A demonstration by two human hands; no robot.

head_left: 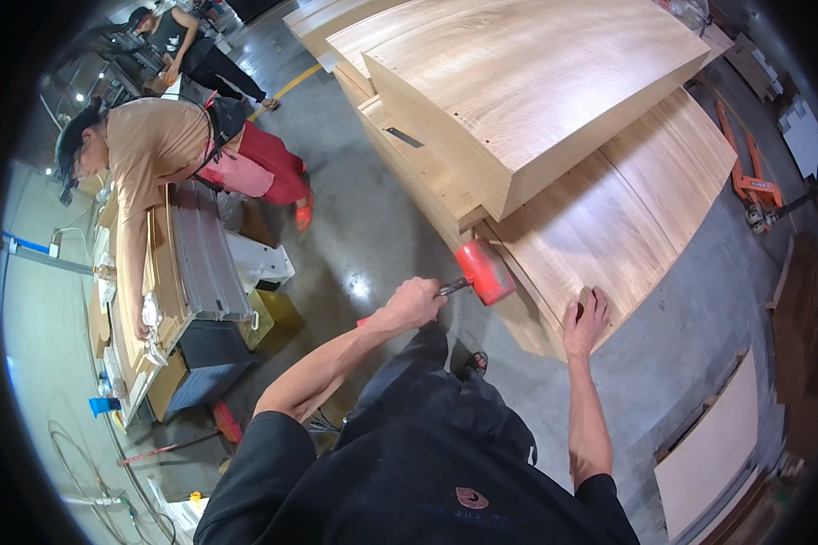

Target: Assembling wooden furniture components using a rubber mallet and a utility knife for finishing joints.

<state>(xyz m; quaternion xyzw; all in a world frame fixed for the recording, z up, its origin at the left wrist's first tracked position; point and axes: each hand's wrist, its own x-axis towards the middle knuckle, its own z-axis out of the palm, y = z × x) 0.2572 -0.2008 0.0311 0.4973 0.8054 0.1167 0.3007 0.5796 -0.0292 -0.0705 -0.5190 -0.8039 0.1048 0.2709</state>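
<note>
My left hand (414, 302) is closed round the dark handle of a mallet. The red head of the mallet (487, 272) is slightly smeared and appears beside the near left edge of a light wood panel stack (600, 218). On the near end of that stack rests my right hand (587, 323), its fingers apart and bent, touching the top panel. A small dark spot shows between thumb and fingers; I cannot make out what it is. Further panels (536, 68) are piled higher, overlapping the far part of the stack.
At the left, a person in a tan shirt (159, 136) leans over a workbench (168, 272) holding panels. Another person (177, 41) stands farther back. An orange pallet jack (750, 173) is at the right, and a pale board (709, 454) lies at the lower right.
</note>
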